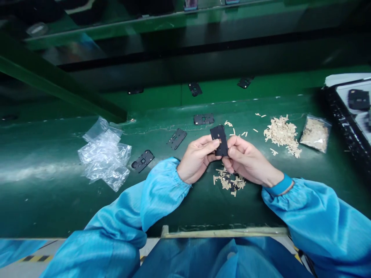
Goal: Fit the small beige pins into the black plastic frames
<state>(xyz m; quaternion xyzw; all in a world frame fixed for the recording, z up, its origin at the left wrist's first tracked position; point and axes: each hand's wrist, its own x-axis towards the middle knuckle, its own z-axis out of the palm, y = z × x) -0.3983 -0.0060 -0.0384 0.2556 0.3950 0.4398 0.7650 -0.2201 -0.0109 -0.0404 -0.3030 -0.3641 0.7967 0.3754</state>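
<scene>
My left hand [201, 156] is closed around a thin black plastic plate [219, 136] with small cutouts, its thumb resting across the face. The plate is held tilted up above the green table. My right hand [246, 156] pinches at the plate's right edge, thumb and forefinger together. Whether a small piece sits between those fingertips is hidden. Below the hands lies a small heap of beige strips [228, 180] mixed with some dark bits. Similar black plates lie nearby: one plate [203, 119] behind the hands, another plate [176, 139] to the left, and a further plate [143, 161] beside my left sleeve.
Clear plastic bags [106, 154] are piled at the left. On the right are a larger heap of beige pieces [282, 135], a filled zip bag [315, 133] and a black-edged tray [342, 116] holding black parts. More black plates [195, 89] lie farther back, beneath a green shelf [162, 25].
</scene>
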